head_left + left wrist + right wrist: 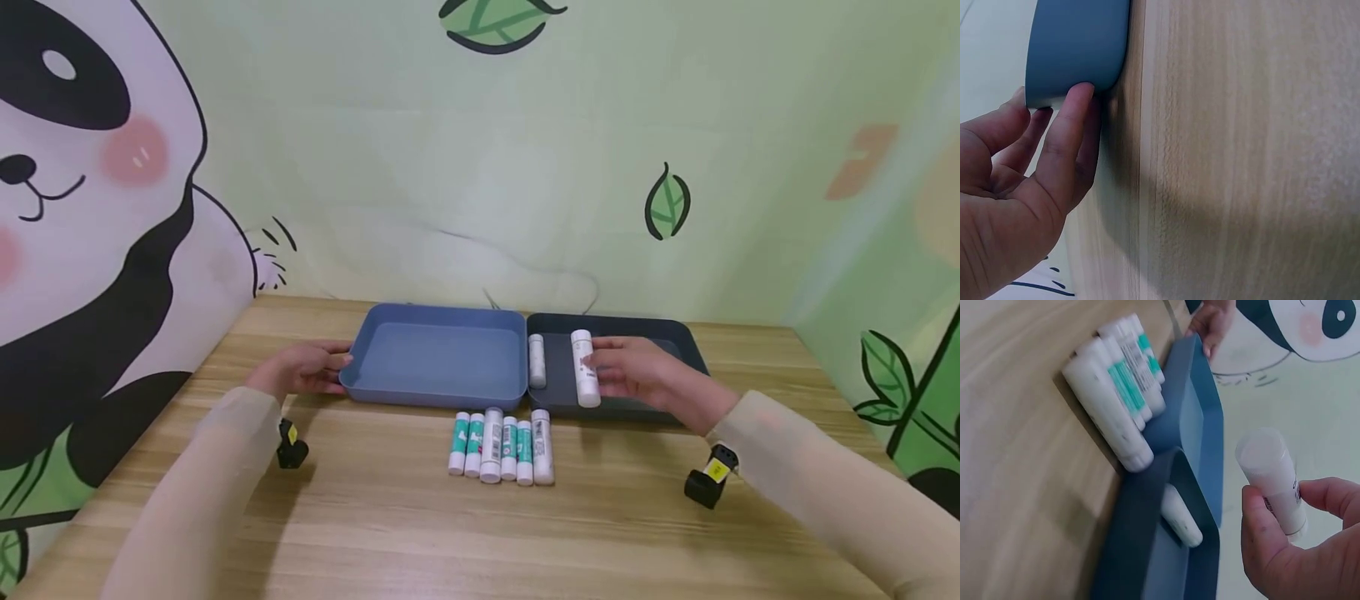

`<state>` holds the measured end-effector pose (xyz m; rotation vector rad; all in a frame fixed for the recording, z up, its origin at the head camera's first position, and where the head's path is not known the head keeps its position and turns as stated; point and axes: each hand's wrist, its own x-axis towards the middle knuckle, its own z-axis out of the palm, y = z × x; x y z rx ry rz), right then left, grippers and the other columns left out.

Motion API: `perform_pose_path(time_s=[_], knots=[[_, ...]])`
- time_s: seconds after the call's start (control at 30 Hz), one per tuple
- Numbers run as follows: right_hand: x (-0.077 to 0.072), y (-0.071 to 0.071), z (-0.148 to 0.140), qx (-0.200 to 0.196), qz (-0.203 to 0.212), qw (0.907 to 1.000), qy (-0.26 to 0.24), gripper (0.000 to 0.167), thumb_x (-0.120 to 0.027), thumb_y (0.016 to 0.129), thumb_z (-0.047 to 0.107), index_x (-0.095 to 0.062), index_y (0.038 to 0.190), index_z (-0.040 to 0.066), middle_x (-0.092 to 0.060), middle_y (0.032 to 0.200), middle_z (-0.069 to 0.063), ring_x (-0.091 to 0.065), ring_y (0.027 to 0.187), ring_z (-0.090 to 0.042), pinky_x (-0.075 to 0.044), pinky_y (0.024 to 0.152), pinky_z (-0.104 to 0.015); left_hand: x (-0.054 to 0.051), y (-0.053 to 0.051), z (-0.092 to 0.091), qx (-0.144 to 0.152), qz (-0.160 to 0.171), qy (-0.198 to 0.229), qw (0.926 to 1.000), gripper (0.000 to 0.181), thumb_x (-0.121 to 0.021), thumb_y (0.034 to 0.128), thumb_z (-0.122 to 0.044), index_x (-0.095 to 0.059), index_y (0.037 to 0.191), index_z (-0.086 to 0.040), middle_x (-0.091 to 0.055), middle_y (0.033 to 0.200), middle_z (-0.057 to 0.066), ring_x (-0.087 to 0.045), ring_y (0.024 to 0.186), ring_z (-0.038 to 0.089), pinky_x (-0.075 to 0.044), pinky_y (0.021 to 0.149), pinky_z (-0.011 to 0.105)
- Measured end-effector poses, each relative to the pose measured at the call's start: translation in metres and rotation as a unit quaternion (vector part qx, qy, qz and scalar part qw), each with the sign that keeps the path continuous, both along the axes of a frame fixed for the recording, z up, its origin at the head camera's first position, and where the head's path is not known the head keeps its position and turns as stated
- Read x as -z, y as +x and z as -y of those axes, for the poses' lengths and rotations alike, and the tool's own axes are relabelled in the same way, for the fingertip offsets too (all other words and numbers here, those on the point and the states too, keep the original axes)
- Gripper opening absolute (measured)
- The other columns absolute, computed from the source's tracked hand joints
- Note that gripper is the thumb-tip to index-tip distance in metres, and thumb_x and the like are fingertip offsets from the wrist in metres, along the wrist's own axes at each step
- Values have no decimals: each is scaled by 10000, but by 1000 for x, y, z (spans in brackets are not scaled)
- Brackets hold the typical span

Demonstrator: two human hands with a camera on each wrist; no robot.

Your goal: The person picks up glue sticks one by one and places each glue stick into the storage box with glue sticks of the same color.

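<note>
My right hand [645, 371] pinches a white glue stick [585, 368] between thumb and fingers, above the dark tray [622, 410]. The right wrist view shows this stick [1275, 478] in the hand [1300, 550], wide end toward the camera. Another white stick [537, 361] lies inside the dark tray at its left side. My left hand [309, 367] touches the left end of the blue tray [435, 398]; in the left wrist view the hand [1029, 181] has fingertips and thumb at the tray's corner [1079, 56].
In front of the trays several glue sticks lie side by side, some with green labels [476, 437] and some white, such as the rightmost one [542, 450]. The trays stand side by side at the back of the wooden table [390, 517], before a printed backdrop [360, 167].
</note>
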<state>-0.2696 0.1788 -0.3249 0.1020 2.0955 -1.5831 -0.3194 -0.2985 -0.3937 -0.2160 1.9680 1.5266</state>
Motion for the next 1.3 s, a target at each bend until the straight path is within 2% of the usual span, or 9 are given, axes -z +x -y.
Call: perform_pose_path(time_s=[0.13, 0.33, 0.73, 0.9, 1.07, 1.2, 1.3], knots=[[-8, -10, -5, 35, -22, 10000, -44, 649, -549, 1055, 176, -257, 1610, 8, -533, 1340, -155, -664, 837, -64, -629, 797, -219, 2, 0, 1, -53, 35, 2, 10000, 659, -427, 1102, -146, -64, 1649, -84, -454, 1397, 162, -609, 937, 97, -621, 881, 274], [-23, -26, -12, -163, -227, 9996, -77, 643, -510, 1074, 209, -231, 1608, -14, -521, 1219, -75, -649, 828, -44, -617, 790, -187, 0, 1, -1, -18, -11, -60, 10000, 660, -424, 1103, -150, -57, 1648, -82, -427, 1415, 179, -597, 948, 104, -620, 875, 261], [-32, -54, -8, -139, -405, 9989, 188, 624, -497, 1080, 226, -257, 1602, -17, -462, 1355, -149, -603, 884, -73, -601, 766, -168, 0, 1, 0, 74, -20, -36, 10000, 664, -417, 1105, -153, -40, 1647, -80, -426, 1407, 174, -596, 947, 90, -619, 881, 258], [-36, -64, -6, -58, -428, 9989, 199, 631, -493, 1081, 233, -245, 1610, -7, -431, 1432, -168, -583, 1017, -139, -602, 761, -168, -1, 0, 0, 70, -9, -56, 10000, 667, -424, 1104, -155, -44, 1648, -87, -459, 1327, 137, -597, 927, 90, -622, 873, 255], [-38, -73, -1, 70, -380, 9991, 183, 628, -508, 1075, 230, -262, 1610, 11, -408, 1479, -172, -528, 1155, -218, -601, 755, -165, -2, -1, 1, 51, 3, -69, 10000, 665, -429, 1103, -154, -53, 1648, -86, -458, 1322, 139, -598, 930, 103, -623, 884, 267], [-37, -78, 3, 209, -316, 9991, 170, 625, -519, 1071, 227, -274, 1608, 19, -397, 1507, -177, -510, 1199, -237, -603, 747, -164, 0, -1, 1, 35, 5, -73, 10000, 660, -430, 1103, -161, -66, 1648, -82, -452, 1356, 159, -602, 948, 115, -621, 895, 271], [-34, -84, 6, 275, -275, 9992, 91, 617, -519, 1069, 214, -283, 1602, 13, -435, 1453, -155, -513, 1186, -227, -601, 730, -165, 1, -1, 1, 24, -14, -58, 10000, 662, -431, 1102, -158, -66, 1648, -78, -452, 1368, 166, -606, 949, 110, -620, 892, 270]])
